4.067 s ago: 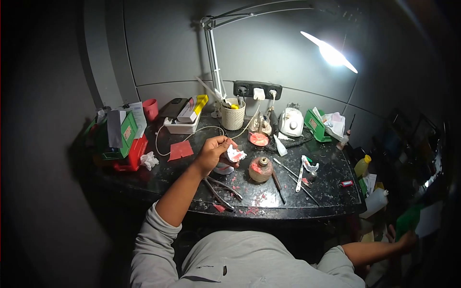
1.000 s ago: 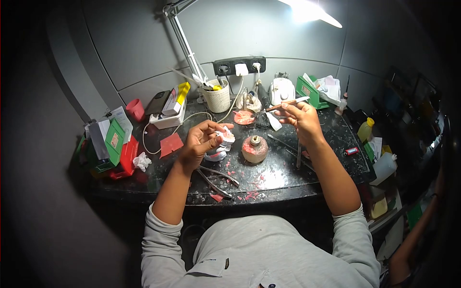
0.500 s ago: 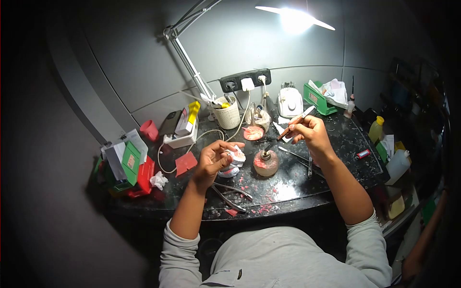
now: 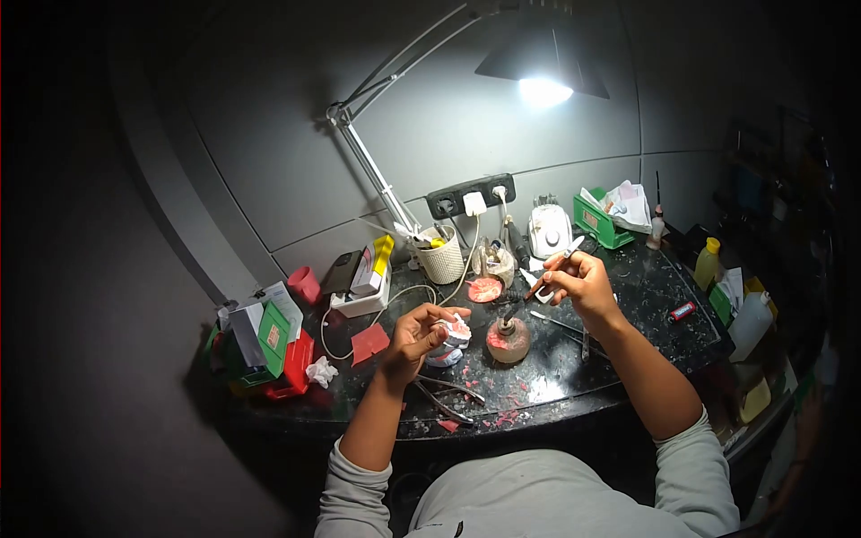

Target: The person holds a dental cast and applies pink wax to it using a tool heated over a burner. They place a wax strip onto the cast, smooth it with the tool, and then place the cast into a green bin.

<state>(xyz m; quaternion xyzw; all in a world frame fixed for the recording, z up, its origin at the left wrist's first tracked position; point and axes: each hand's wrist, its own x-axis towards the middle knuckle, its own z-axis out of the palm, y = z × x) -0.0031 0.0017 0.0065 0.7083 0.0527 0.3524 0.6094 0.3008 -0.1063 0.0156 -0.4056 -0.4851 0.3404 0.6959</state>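
My left hand point(image 4: 415, 342) is closed round a white dental model point(image 4: 458, 333) with pink wax on it. Below that model, a second white plaster piece point(image 4: 444, 358) stands on the bench. My right hand point(image 4: 578, 289) pinches the brown handle of a wax knife point(image 4: 544, 285); its lower tip points towards the wick of a glass spirit burner point(image 4: 508, 342). The burner stands between my hands, and I cannot make out a flame. Behind it lies a dish of pink wax point(image 4: 485, 289).
Pliers point(image 4: 448, 400) and pink wax scraps lie at the front edge. A pink wax sheet point(image 4: 369, 342) is on the left, near a white cable. Metal tools point(image 4: 560, 321) lie right of the burner. A tool cup point(image 4: 440, 262) and lamp arm point(image 4: 363, 161) stand behind.
My view has tilted upward, so the bench sits lower in it and more of the lamp shows. Both hands keep nearly the same places around the burner, with their holds unchanged.
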